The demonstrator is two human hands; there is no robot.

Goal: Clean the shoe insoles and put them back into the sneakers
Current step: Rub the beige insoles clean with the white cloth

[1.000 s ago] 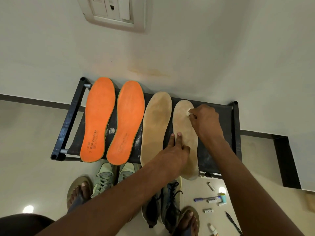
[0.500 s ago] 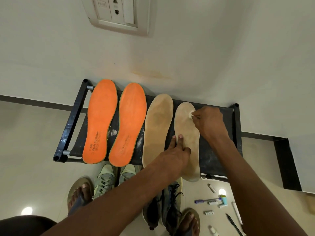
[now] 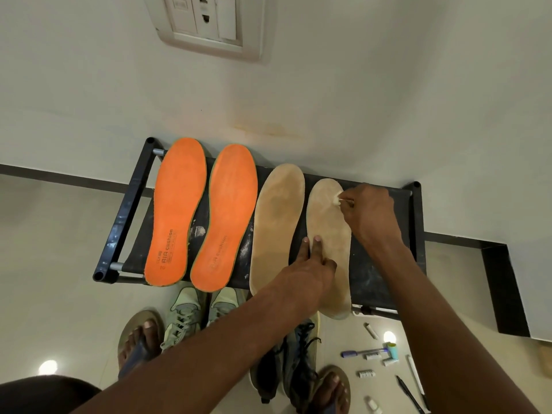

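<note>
Two orange insoles [image 3: 176,210] [image 3: 225,216] and two beige insoles [image 3: 277,222] [image 3: 328,222] lie side by side on a black shoe rack [image 3: 119,222]. My left hand [image 3: 310,267] presses two straight fingers on the middle of the rightmost beige insole. My right hand [image 3: 370,213] pinches a small white wad [image 3: 337,200] against that insole's toe end. Pale green sneakers [image 3: 191,315] stand under the rack's front edge. Dark sneakers [image 3: 292,363] sit on the floor below my left forearm, partly hidden.
The rack stands against a white wall with a switch plate [image 3: 209,22] above. Pens, small tubes and caps [image 3: 379,358] lie scattered on the floor at lower right. My sandalled feet [image 3: 139,342] [image 3: 331,389] stand either side of the sneakers.
My right hand with the white wad has shifted slightly right across the toe end of the rightmost insole. My left hand keeps pressing the same spot. The camera tilted up a little.
</note>
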